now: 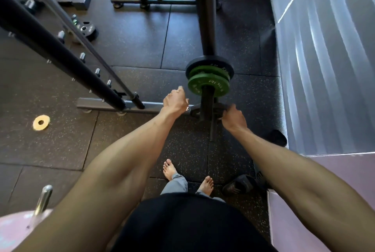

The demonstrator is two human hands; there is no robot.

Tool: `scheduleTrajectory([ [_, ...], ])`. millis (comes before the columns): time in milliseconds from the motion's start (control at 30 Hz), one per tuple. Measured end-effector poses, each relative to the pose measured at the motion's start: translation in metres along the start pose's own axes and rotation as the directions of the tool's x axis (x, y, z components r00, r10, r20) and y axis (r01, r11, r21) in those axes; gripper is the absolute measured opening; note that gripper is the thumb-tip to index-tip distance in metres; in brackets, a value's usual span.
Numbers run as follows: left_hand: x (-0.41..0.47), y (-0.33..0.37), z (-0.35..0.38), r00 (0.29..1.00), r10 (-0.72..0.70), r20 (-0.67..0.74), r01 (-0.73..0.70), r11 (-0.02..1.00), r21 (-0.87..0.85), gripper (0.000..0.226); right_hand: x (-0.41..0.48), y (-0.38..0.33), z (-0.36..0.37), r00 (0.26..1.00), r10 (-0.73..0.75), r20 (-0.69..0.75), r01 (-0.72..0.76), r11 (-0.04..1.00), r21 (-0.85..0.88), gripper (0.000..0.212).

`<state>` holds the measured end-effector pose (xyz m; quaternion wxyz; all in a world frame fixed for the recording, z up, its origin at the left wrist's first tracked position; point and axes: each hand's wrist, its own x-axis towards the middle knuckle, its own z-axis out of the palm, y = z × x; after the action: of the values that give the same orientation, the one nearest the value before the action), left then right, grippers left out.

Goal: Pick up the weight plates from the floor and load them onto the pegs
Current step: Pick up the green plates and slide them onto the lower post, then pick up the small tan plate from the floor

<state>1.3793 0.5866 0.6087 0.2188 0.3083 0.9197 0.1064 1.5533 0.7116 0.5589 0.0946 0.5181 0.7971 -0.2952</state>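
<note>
A dark upright post carries pegs that stick out toward me. Two green plates (pixel 208 87) and a larger black plate (pixel 210 62) behind them sit on the upper peg. Lower down, a small black plate (pixel 207 110) sits around the lower peg (pixel 212 130). My right hand (pixel 233 119) grips that plate's right rim with its fingers. My left hand (pixel 175 99) is just left of the plate's rim, fingers loosely curled and pointing away from it, holding nothing. A small yellow plate (pixel 41 122) lies flat on the floor at the left.
A black rack bar (pixel 60 53) with chrome pegs slants across the left, its grey base (pixel 101 105) on the rubber floor. A pink plate (pixel 12 229) on a chrome peg (pixel 43 199) is bottom left. Black slippers (pixel 240 184) and a grey wall (pixel 324 69) are at the right.
</note>
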Motion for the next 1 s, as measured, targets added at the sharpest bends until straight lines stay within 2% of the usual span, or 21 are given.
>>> scheduleTrajectory([
  [67,-0.017,-0.025,0.009,0.992,-0.041,0.123,0.044,0.999,-0.017,0.032,-0.011,0.009,0.019,0.978,0.006,0.207,0.019,0.993,-0.117,0.038],
  [133,-0.038,-0.052,0.02,0.974,-0.051,0.219,0.064,0.996,-0.057,0.029,-0.024,0.008,0.04,0.92,-0.025,0.391,0.113,0.973,-0.203,0.038],
  [233,-0.075,-0.098,0.036,0.923,-0.083,0.377,0.129,0.987,-0.098,0.025,-0.05,-0.011,0.07,0.837,-0.061,0.544,0.25,0.927,-0.281,0.036],
  [300,-0.098,-0.136,0.046,0.897,-0.14,0.418,0.198,0.975,-0.099,0.026,-0.067,-0.033,0.091,0.798,-0.113,0.592,0.359,0.878,-0.316,0.036],
  [400,-0.131,-0.195,0.056,0.879,-0.245,0.408,0.324,0.937,-0.135,0.027,-0.091,-0.081,0.123,0.726,-0.204,0.656,0.512,0.798,-0.318,0.035],
  [567,-0.181,-0.286,0.052,0.829,-0.426,0.362,0.525,0.816,-0.242,0.027,-0.135,-0.18,0.179,0.594,-0.343,0.728,0.719,0.633,-0.289,0.031],
  [667,-0.204,-0.343,0.048,0.786,-0.519,0.337,0.614,0.721,-0.32,0.028,-0.162,-0.239,0.217,0.54,-0.369,0.757,0.777,0.564,-0.279,0.031],
  [900,-0.256,-0.457,0.023,0.698,-0.663,0.271,0.682,0.503,-0.531,0.022,-0.225,-0.362,0.302,0.435,-0.404,0.805,0.869,0.421,-0.259,0.033],
  [1000,-0.268,-0.499,0.01,0.656,-0.703,0.275,0.651,0.343,-0.677,0.014,-0.252,-0.408,0.332,0.374,-0.417,0.829,0.903,0.366,-0.223,0.033],
])
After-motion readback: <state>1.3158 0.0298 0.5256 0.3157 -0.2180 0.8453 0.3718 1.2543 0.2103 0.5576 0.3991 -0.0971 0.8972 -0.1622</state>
